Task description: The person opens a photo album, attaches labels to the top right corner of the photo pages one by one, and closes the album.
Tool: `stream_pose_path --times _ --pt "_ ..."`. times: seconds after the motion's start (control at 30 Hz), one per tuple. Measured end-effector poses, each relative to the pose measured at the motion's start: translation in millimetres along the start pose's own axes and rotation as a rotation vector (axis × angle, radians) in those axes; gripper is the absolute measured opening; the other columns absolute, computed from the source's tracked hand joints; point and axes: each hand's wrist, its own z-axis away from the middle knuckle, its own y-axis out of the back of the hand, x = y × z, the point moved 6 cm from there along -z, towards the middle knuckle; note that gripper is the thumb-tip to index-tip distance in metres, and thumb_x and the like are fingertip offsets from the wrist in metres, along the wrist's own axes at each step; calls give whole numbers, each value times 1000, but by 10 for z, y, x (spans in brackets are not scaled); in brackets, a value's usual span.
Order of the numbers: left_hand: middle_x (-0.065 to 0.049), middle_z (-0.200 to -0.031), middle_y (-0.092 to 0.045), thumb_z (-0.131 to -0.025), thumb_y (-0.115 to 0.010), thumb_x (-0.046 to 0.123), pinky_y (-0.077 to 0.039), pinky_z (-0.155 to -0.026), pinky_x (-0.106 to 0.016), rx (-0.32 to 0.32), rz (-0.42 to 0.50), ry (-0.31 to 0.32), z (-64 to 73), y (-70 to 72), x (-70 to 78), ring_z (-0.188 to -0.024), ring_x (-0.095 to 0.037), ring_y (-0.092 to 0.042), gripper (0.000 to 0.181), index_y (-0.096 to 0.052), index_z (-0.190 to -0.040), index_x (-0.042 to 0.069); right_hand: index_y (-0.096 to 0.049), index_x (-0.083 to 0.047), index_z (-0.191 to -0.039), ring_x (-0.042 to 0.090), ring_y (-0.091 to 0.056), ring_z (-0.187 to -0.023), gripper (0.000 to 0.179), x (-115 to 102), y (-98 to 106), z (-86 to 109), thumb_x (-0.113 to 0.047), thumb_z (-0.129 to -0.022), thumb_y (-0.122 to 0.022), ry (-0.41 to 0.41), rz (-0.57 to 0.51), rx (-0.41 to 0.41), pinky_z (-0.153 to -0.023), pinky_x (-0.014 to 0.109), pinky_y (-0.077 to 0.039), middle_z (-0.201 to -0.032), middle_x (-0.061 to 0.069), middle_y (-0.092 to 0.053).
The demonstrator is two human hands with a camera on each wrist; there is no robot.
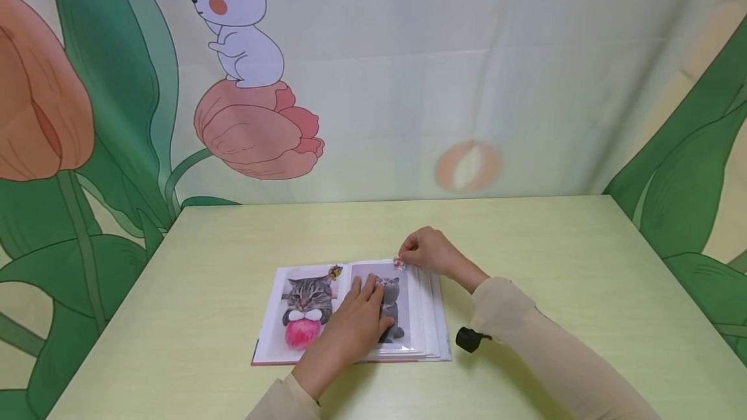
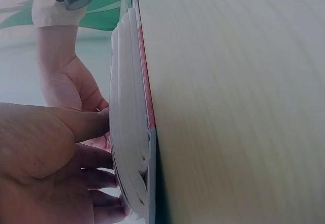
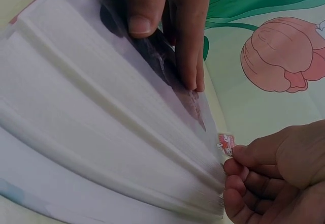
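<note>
A photo album [image 1: 267, 323] lies spread on the table, with cat pictures in its clear pages. On its left page a tabby cat picture [image 1: 309, 300] shows, with a small sticker of brown and yellow [image 1: 335, 271] at the upper corner. My left hand [image 1: 356, 323] rests on the right page with fingers extended, partly covering a grey cat picture [image 1: 394, 310]. At that page's top right corner, my right hand [image 1: 430, 251] pinches a small red and white sticker [image 3: 227, 144] between thumb and forefinger. The sticker overlaps the page corner in the head view.
The pale wooden table [image 1: 204, 264] reaches back to a printed curtain [image 1: 379, 102] with tulips and a rabbit. A small black device [image 1: 469, 339] hangs at the right sleeve. Several thick album pages [image 2: 127, 97] fan up under the left hand.
</note>
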Motion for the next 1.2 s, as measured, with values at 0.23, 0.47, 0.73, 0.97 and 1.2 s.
stream_pose_path --times 0.23,0.47,0.73,0.97,1.2 --pt "-28 -162 -33 -103 -64 29 -29 -121 -53 7 -6 -7 9 5 11 -151 -49 -24 64 -44 -151 -9 -79 -3 -88 10 -53 -67 9 -10 -21 12 -9 -93 -75 -1 22 32 -58 21 -41 -78 0 -71" --pt "-27 -162 -32 -104 -63 29 -27 -121 -52 -3 -10 -1 10 1 20 -151 -49 -24 64 -44 -152 -8 -78 -3 -87 10 -53 -65 8 -30 -31 43 -7 -93 -74 -1 31 62 -57 21 -41 -78 1 -72" --pt "-27 -162 -32 -104 -64 30 -28 -121 -52 0 -10 1 5 2 19 -151 -48 -23 64 -44 -152 -8 -77 -4 -83 11 -57 -68 9 -67 -58 57 -4 -91 -74 6 65 127 -61 22 -46 -80 2 -73" --pt "-27 -162 -33 -104 -64 30 -27 -122 -51 3 -26 -4 5 -1 26 -151 -48 -24 64 -44 -152 -8 -76 -4 -79 14 -60 -71 11 -106 -84 86 -4 -90 -76 -17 88 182 -66 27 -52 -77 2 -72" --pt "-28 -161 -34 -104 -64 29 -28 -122 -50 9 -40 -11 7 14 41 -151 -48 -25 64 -44 -151 -9 -73 -6 -77 14 -58 -70 15 -146 -104 117 -2 -91 -75 -18 133 216 -65 26 -50 -75 1 -69"
